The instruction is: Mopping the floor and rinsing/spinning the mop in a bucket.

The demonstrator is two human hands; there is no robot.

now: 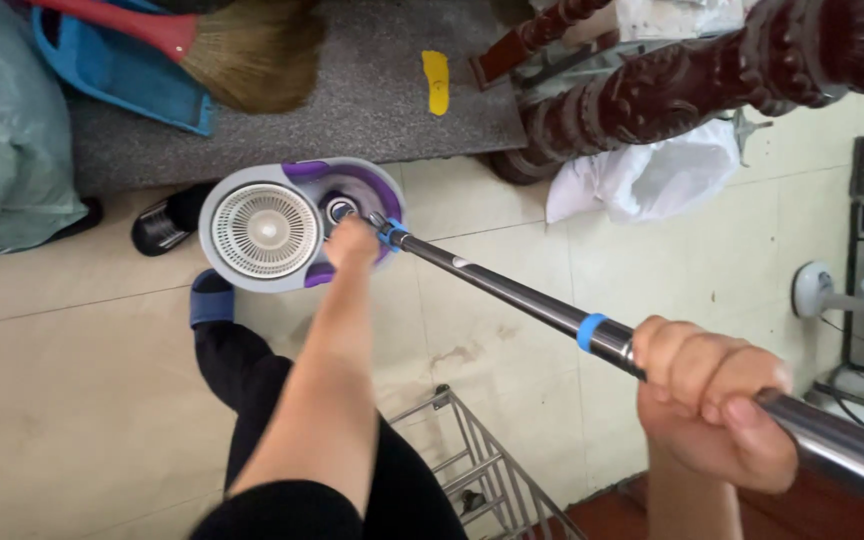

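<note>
Right hand (717, 400) clenched around the upper mop pole (522, 297), left hand (352, 243) gripping its lower end (fingers hidden) above the purple-and-grey spin bucket (297, 222) standing on the tiled floor (72, 380).

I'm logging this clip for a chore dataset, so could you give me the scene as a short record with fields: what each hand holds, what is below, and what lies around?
left hand: gripping the lower end of the long metal mop pole, near its blue collar
right hand: closed round the pole's upper part
below: round grey and purple spin-mop bucket with a white slotted basket, on the pale tiled floor
surroundings: straw broom with red handle, white plastic bag, carved dark wooden leg, wire rack
</note>
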